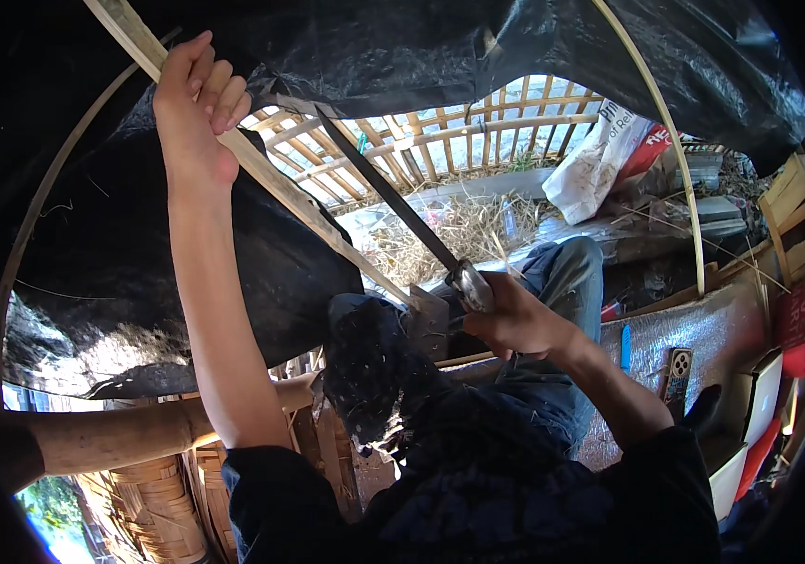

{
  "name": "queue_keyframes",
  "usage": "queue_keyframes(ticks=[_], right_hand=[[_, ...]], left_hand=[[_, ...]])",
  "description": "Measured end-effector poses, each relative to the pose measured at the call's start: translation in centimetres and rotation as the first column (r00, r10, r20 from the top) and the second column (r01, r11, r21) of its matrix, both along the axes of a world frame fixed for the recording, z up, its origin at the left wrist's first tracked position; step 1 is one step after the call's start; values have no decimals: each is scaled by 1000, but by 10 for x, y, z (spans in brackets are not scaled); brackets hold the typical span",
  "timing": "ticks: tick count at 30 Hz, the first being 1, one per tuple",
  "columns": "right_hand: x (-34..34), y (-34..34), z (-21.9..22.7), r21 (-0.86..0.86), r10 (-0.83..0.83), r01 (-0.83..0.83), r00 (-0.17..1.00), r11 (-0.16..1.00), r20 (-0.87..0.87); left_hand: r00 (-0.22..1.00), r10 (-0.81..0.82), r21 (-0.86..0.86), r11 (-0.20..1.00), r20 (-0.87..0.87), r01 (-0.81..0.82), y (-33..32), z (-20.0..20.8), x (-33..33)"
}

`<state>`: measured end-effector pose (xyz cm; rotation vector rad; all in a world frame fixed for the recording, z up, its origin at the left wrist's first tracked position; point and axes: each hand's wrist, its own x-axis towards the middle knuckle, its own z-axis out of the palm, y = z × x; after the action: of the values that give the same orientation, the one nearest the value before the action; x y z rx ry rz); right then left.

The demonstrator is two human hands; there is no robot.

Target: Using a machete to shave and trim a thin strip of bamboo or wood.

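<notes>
Cataloguing, by place in the frame:

- Strip [294, 197]: one, long, pale, wood or bamboo; slanting from the upper left corner to the centre, its lower end beside the bent legs.
- Left hand [200, 103]: upper left, fingers curled at the strip, which passes behind the hand; contact hidden, so cannot tell whether it grips or merely steadies.
- Right hand [515, 315]: just right of centre, closed round the handle of a knife.
- Knife [388, 197]: long, dark blade pointing to the upper left; no contact with the strip visible.
- Step in hand: judged to be trimming or shaving the strip, the blade apparently between strokes.
- Next move, as judged: calls for a firm left hold, the edge laid flat along the strip, and a controlled stroke clear of the left forearm and the jeans [567, 282].
- Surroundings: black sheeting [374, 70], across the top; lattice [478, 132], upper centre; straw [445, 235], below it; white-and-red sack [595, 169], upper right; phone [677, 371] and slim blue item [625, 348], lower right, both well apart from the knife.
</notes>
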<state>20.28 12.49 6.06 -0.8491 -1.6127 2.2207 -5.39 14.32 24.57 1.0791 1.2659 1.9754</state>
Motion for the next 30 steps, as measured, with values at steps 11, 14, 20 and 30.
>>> queue_keyframes(ticks=[11, 14, 20, 30], right_hand=[[-16, -45, -75, -50, 157, -162, 983, 986, -95], [-19, -34, -47, -36, 101, -105, 991, 994, -90], [-17, -40, -11, -74, 58, -71, 986, 995, -157], [-26, -45, -29, -62, 38, -44, 995, 997, -92]], left_hand=[[998, -50, 27, 998, 37, 49, 3, 0, 21], [999, -44, 33, 998, 5, 44, 1, -1, 15], [996, 81, 13, 997, -23, -81, 3, -3, 21], [969, 241, 56, 969, -47, -239, 1, -3, 16]])
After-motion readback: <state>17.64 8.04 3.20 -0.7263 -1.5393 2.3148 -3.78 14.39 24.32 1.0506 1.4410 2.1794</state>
